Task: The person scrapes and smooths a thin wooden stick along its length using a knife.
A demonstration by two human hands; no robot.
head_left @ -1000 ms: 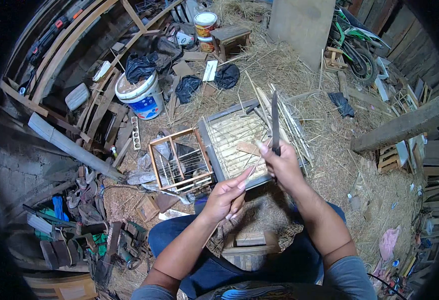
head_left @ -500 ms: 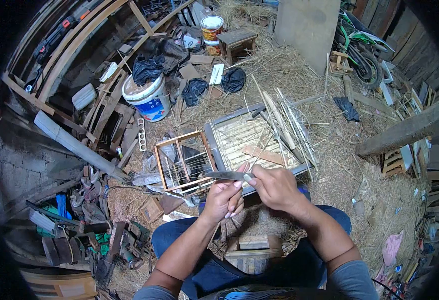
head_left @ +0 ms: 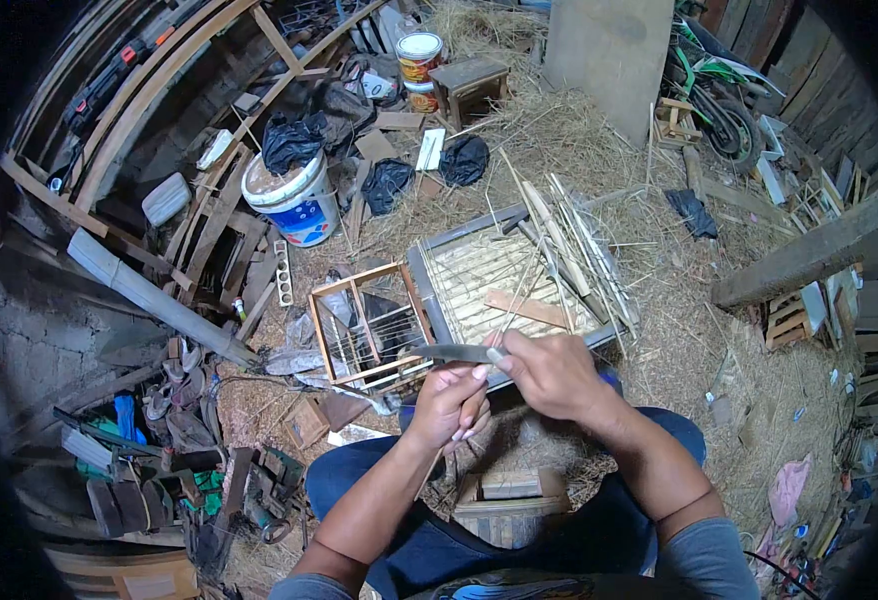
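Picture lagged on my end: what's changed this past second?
The right hand swung the knife from pointing away from the body to crosswise, tip leftward. Nothing visibly released: the left hand still holds a thin strip.

No lettering, brand or number is legible anywhere. By the left edge of the floor (head_left: 754, 345), the white bucket (head_left: 267, 204) wears a blue label (head_left: 305, 221) with white and red marks, too small to read. Toward the floor's far edge, the upper tub (head_left: 419, 50) of two stacked ones has a red-and-yellow label (head_left: 420, 71), and the lower tub (head_left: 422, 102) shows similar colours; any words on them are too small to make out
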